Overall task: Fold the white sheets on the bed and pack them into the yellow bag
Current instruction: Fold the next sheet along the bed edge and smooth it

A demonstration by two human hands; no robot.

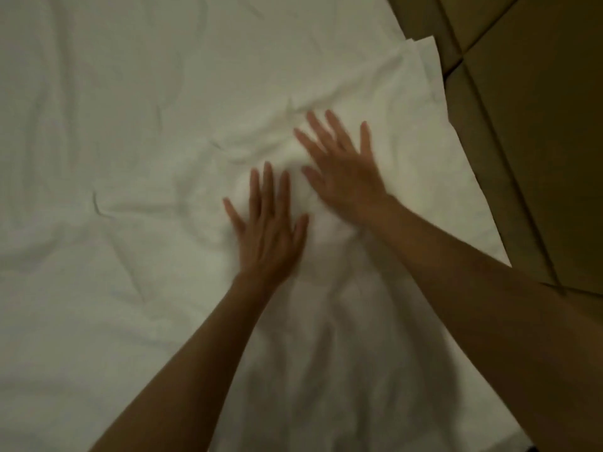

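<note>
Near the middle of the bed, both hands, left hand [270,236] and right hand [342,171], press the white sheet [146,125] with fingers spread flat, so uneven pushing could bunch those wrinkles toward 9 o'clock; no yellow bag in sight.

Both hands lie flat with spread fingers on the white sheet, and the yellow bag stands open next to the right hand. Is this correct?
Not quite. No yellow bag appears in the head view; beside the right hand there is only the sheet's edge and a brown floor. The rest holds: the left hand and the right hand lie flat with spread fingers on the white sheet.
</note>
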